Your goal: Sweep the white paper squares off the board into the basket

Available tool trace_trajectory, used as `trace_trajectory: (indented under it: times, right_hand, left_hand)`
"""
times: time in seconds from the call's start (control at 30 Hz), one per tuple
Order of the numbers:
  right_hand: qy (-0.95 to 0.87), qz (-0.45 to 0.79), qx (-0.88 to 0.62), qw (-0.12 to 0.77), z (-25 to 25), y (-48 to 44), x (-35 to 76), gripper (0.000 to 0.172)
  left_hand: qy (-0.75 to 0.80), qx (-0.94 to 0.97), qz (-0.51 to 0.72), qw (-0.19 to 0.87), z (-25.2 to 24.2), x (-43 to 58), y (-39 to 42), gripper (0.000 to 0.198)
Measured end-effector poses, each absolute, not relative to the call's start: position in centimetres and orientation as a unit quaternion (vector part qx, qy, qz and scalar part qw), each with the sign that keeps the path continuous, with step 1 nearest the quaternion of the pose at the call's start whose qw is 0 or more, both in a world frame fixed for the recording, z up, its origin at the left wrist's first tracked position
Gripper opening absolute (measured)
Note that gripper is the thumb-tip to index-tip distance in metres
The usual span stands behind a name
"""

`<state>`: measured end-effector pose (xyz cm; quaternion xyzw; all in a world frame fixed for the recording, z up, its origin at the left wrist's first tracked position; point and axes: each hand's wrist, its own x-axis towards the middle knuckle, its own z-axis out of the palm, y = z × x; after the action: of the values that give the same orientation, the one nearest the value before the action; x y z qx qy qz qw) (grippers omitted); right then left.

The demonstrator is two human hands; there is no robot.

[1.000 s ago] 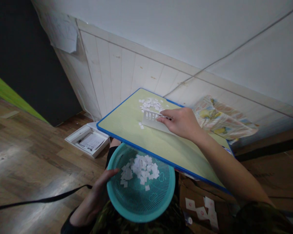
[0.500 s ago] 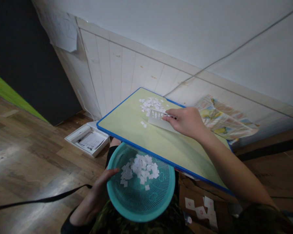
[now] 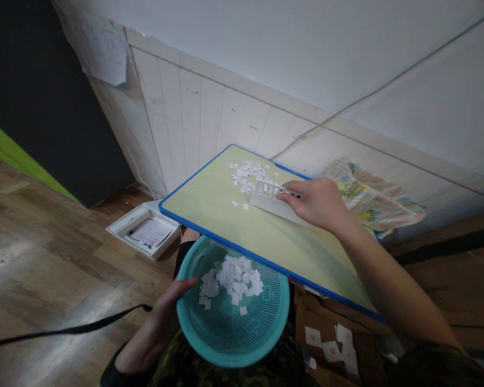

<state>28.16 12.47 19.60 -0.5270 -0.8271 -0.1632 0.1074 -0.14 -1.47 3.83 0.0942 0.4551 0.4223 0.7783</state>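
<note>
My right hand (image 3: 317, 201) pinches a white flat plate with slots (image 3: 280, 207), thumb and fingers on its upper edge. The plate stands tilted on its long edge over the yellow-green tabletop (image 3: 210, 199). Just beyond its left end lies a heap of small white paper pieces (image 3: 248, 173), with two loose pieces (image 3: 240, 204) nearer me. My left hand (image 3: 171, 298) grips the left rim of a turquoise mesh basket (image 3: 266, 344), thumb over the rim and the other fingers hidden. More paper pieces (image 3: 234, 277) lie in the basket, below the table's front edge.
A patterned cloth (image 3: 377, 201) is bunched at the table's back right, by the white wall (image 3: 210, 113). On the wooden floor to the left sits an open white box (image 3: 145, 231). White cards (image 3: 333, 351) lie in a cardboard box (image 3: 306, 312) at lower right.
My right hand has moved slightly right with the slotted plate, away from the heap. One loose paper piece has shifted a little right. My left hand and the basket have not moved.
</note>
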Motion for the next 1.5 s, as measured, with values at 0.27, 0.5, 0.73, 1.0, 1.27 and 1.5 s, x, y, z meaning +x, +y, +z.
trace_trajectory:
  times: [0.27,0.5,0.73,1.0,1.27,1.5]
  right_hand:
    - [-0.844,-0.128,-0.508,0.115,19.6,11.8,27.0,0.034]
    - [-0.845,-0.122,-0.503,0.137,20.1,11.5,27.0,0.034]
    - [-0.839,-0.146,-0.512,0.116,19.8,11.9,27.8,0.032]
    - [-0.822,-0.154,-0.534,0.125,19.1,12.6,28.7,0.032]
    - [-0.832,-0.135,-0.521,0.132,18.7,12.3,28.2,0.032]
    - [-0.82,-0.152,-0.535,0.134,18.7,12.7,28.7,0.033]
  left_hand:
    - [0.451,0.082,0.424,0.781,3.8,0.1,-1.3,0.046]
    - [0.459,0.085,0.429,0.774,3.2,-0.2,-1.5,0.048]
    - [0.459,0.084,0.429,0.774,3.8,-0.1,-1.4,0.043]
    - [0.458,0.082,0.429,0.774,3.7,-0.1,-1.4,0.047]
    - [0.468,0.082,0.426,0.77,3.9,0.0,-1.4,0.047]
    - [0.464,0.086,0.431,0.769,3.9,0.0,-1.5,0.046]
